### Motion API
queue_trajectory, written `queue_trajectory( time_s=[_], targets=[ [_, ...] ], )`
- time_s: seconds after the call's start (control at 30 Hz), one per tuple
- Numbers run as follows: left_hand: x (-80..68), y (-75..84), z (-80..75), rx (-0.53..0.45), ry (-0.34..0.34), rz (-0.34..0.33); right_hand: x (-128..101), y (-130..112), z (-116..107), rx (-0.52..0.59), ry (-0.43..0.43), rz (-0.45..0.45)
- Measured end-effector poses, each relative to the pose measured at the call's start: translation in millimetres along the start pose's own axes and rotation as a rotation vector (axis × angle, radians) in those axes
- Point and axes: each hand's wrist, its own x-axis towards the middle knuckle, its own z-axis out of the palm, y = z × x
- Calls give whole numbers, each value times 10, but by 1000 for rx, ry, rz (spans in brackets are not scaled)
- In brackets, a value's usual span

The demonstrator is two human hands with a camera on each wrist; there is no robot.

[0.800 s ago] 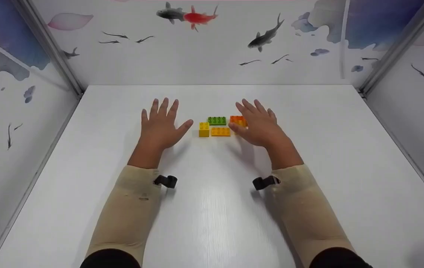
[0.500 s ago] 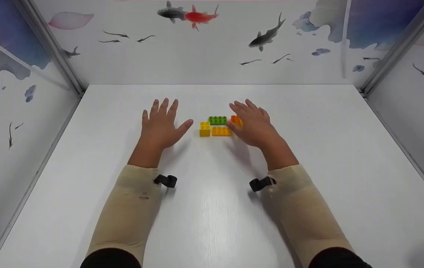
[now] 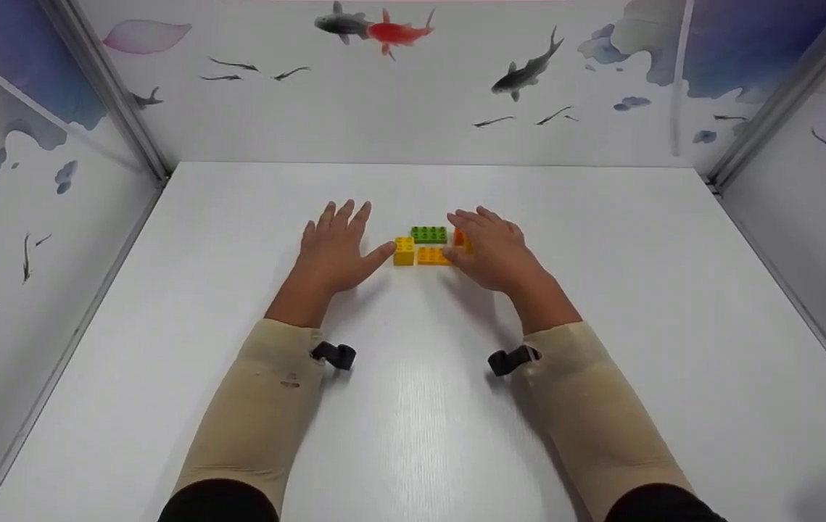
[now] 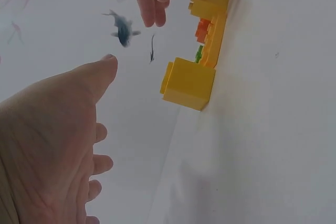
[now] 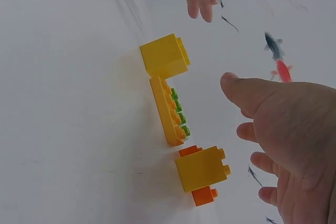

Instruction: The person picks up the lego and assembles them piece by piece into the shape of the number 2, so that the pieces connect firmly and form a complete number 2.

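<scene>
I've brought both open, empty grips inward: left hand (image 3: 335, 250) now nearly touches the yellow brick (image 3: 404, 251), right hand (image 3: 492, 250) covers the orange one (image 3: 459, 237).

A glossy white worktop (image 3: 413, 435) filled the enclosure, catching a soft vertical sheen of light near its middle. Three white walls rose round it, painted with dark fish, a red fish (image 3: 392, 32), pink petals and blue washes. Grey metal posts (image 3: 114, 98) stood at both back corners.
</scene>
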Motion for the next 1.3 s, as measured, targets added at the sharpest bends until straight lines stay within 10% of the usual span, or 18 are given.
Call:
queue_trajectory(
  time_s=[0.6,1.3],
  targets=[
    [207,120,305,-481,-82,45,114,99,235,-60,35,-118],
    [213,150,381,-539,-73,26,180,135,325,-14,37,-109]
  ],
)
